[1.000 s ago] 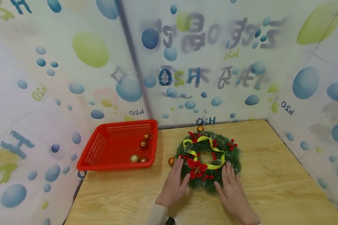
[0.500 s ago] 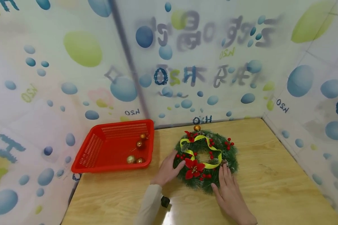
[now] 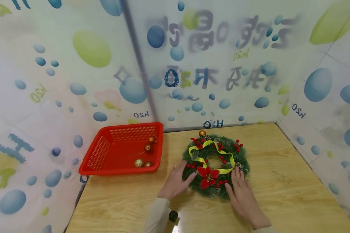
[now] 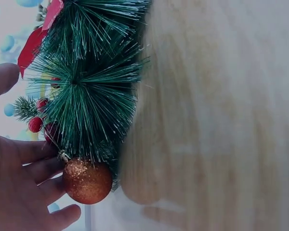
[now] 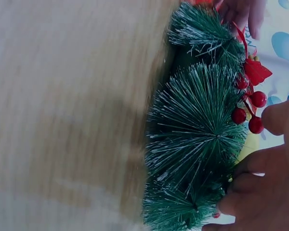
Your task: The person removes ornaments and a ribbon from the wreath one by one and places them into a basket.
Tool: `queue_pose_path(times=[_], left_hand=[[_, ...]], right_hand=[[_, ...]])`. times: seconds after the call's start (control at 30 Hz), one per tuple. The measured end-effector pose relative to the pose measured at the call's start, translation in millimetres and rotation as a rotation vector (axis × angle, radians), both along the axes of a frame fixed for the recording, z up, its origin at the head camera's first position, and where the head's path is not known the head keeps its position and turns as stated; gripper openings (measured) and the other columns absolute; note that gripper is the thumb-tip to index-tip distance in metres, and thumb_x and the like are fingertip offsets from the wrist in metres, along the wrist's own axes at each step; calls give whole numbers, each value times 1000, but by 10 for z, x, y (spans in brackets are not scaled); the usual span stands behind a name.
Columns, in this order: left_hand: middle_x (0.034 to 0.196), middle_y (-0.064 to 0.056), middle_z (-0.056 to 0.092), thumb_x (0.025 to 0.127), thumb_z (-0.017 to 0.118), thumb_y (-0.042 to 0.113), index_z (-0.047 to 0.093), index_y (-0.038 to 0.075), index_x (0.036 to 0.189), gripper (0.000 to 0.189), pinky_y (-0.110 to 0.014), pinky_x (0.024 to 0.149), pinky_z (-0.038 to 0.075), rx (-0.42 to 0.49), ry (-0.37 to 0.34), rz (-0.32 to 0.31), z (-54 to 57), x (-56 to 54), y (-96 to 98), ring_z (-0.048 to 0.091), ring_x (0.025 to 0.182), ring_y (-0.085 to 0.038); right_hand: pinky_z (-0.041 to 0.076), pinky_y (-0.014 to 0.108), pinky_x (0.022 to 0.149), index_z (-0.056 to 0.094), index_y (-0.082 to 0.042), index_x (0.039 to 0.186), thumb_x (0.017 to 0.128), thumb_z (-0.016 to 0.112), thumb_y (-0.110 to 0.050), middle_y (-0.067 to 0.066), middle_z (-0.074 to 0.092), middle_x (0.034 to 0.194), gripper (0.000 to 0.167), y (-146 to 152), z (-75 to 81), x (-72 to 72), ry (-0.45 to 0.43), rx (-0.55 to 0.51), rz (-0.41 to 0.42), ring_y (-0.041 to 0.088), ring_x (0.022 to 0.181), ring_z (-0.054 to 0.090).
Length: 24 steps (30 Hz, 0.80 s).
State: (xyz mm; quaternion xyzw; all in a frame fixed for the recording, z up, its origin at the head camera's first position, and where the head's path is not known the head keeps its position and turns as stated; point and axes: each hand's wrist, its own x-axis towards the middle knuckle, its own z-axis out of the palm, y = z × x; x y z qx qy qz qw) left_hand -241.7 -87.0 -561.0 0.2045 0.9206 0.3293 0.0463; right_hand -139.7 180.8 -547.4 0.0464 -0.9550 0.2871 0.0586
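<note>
A green pine wreath (image 3: 240, 155) lies flat on the wooden table, trimmed with red flowers (image 3: 208, 177), red berries, pinecones and a loose yellow ribbon (image 3: 233, 158). My left hand (image 3: 175, 182) rests at its left edge, fingers spread and loosely bent. In the left wrist view those fingers touch an orange glitter ball (image 4: 88, 181) hanging at the rim; the hand hides this ball in the head view. Another gold ball (image 3: 202, 133) sits at the wreath's far edge. My right hand (image 3: 245, 195) lies with extended fingers on the right side, beside a pinecone (image 3: 238, 164).
A red plastic basket (image 3: 105, 139) stands left of the wreath, with several gold balls (image 3: 147, 148) in its right part. A small black object (image 3: 173, 216) is by the left sleeve. Patterned curtains (image 3: 186, 97) border the table (image 3: 288, 181).
The wreath has turned a little counterclockwise: its far gold ball shifted left and the near red flower shifted right. The left hand slid outward along the left edge; the right stays on the wreath.
</note>
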Motion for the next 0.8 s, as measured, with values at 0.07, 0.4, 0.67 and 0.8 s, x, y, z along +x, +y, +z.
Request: queue_pose_path(times=[0.07, 0.4, 0.67, 0.8], left_hand=[[161, -15, 39, 100, 45, 64, 38, 5, 156, 81, -58, 124, 25, 1, 3, -2, -17, 31, -3, 38, 148, -37], [165, -14, 31, 102, 44, 59, 31, 5, 159, 79, -57, 124, 23, 27, -10, -11, -54, 215, -6, 33, 151, -35], [166, -14, 29, 104, 44, 54, 32, 6, 159, 73, -59, 121, 30, 56, 6, -22, -108, 330, -9, 34, 150, -36], [166, -14, 29, 105, 46, 51, 32, 5, 158, 72, -59, 119, 32, 68, 22, -29, -158, 389, 16, 34, 150, -35]], right_hand=[[19, 79, 111, 24, 13, 154, 110, 40, -37, 33, 13, 164, 69, 24, 5, -22, -9, -3, 1, 56, 149, 15], [14, 79, 112, 22, 14, 154, 111, 35, -39, 33, 9, 164, 69, 110, 30, -165, -47, -19, 3, 56, 150, 10], [17, 80, 110, 24, 14, 154, 111, 37, -39, 34, 10, 163, 70, 209, 35, -265, -32, -27, 34, 57, 149, 14], [16, 80, 110, 23, 14, 154, 111, 35, -40, 34, 10, 164, 70, 247, 39, -301, -41, -28, 34, 57, 148, 14]])
